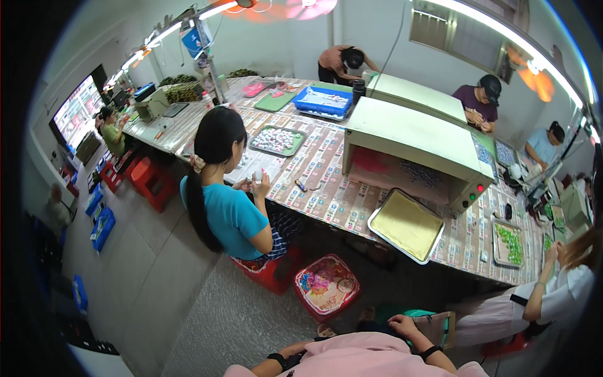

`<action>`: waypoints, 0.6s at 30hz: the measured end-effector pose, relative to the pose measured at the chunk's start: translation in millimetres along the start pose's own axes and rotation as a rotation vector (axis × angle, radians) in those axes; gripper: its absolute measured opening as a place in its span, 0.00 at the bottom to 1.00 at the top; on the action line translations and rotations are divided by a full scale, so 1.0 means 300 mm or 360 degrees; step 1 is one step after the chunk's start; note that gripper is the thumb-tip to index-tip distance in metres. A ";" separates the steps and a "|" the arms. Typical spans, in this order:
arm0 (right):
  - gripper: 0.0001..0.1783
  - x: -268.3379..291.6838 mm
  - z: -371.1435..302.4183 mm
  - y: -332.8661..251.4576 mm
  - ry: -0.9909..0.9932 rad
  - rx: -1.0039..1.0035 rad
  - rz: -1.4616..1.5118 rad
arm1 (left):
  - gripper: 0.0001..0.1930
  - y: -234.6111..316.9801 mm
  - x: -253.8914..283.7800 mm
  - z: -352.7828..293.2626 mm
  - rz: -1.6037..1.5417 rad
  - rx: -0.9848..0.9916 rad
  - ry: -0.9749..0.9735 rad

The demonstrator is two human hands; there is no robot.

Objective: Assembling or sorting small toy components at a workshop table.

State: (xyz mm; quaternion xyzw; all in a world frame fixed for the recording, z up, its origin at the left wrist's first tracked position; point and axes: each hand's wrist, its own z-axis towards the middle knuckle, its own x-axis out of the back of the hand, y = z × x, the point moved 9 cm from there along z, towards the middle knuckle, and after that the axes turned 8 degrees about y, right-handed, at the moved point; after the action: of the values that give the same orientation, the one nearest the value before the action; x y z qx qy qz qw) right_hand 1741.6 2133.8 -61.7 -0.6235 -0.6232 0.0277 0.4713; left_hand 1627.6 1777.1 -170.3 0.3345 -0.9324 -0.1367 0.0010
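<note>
My right hand is low in the picture, in front of my pink shirt, with a dark band on its wrist. Its fingers are bent at the left edge of a chair back with a wooden frame; part of the chair's green seat shows behind. My left forearm, also with a dark band, reaches in from the lower edge. Its hand is mostly hidden against dark clothing, and its fingers cannot be made out. A red stool with a flowered top stands just ahead of me.
A long patterned table runs across, with a boxy machine and a yellow-lined tray overhanging its near edge. A person in blue sits at left, holding a small white item. Another in white works at right; others sit beyond.
</note>
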 end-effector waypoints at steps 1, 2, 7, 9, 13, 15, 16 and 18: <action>0.12 0.008 -0.017 -0.009 0.0059 0.0027 -0.0034 | 0.21 -0.020 0.016 0.007 0.0035 0.0001 -0.0003; 0.12 0.008 -0.027 -0.004 0.0077 0.0012 -0.0033 | 0.21 -0.066 0.019 0.026 0.0071 0.0002 -0.0006; 0.11 0.022 -0.080 0.046 0.0231 -0.0035 -0.0020 | 0.21 -0.019 0.007 0.038 0.0243 -0.0003 -0.0039; 0.11 0.012 -0.103 0.073 0.0259 -0.0099 0.0014 | 0.21 0.019 -0.003 0.043 0.0294 -0.0007 -0.0052; 0.11 0.012 -0.141 0.075 0.0305 -0.0131 0.0047 | 0.21 0.031 -0.010 0.055 0.0363 -0.0016 -0.0059; 0.11 0.018 -0.167 0.071 0.0333 -0.0118 0.0058 | 0.21 -0.047 0.017 0.084 0.0402 -0.0021 -0.0056; 0.11 0.016 -0.177 0.063 0.0338 -0.0091 0.0052 | 0.21 0.007 -0.015 0.069 0.0405 -0.0020 -0.0050; 0.11 0.014 -0.193 0.071 0.0334 -0.0102 0.0060 | 0.21 0.028 -0.075 0.079 0.0420 -0.0017 -0.0041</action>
State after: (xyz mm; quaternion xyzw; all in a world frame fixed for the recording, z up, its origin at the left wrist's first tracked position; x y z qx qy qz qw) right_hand 1794.5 2109.9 -40.4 -0.6493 -0.5592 -0.0489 0.5131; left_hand 1637.6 1803.5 -189.0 0.2071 -0.9675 -0.1448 0.0088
